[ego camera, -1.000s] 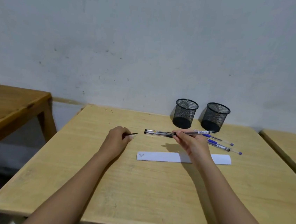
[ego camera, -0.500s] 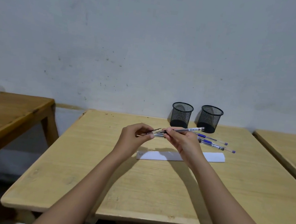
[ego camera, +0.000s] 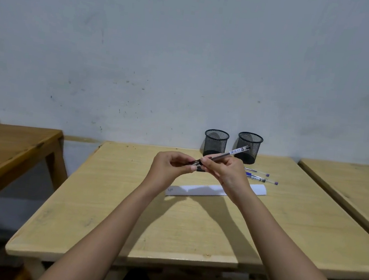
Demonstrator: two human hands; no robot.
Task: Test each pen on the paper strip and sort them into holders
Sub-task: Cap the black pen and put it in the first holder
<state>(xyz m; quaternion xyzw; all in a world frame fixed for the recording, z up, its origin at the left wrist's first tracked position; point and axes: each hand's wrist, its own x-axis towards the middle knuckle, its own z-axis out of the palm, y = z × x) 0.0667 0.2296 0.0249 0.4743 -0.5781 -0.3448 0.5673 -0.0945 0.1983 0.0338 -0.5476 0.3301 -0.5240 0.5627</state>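
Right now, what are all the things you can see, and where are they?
Holders: two, black mesh, far edge of the table by the wall, left and right.
Held pen: one, clear with dark ink, above the table between both hands.
Loose pens: at least two, blue, on the table right of the hands.
Paper strip: one, white, flat on the table below the hands.
Table: one, pale wood.
Side tables: two, left and right.
Left hand: at the pen's tip.
Right hand: grip on the barrel.
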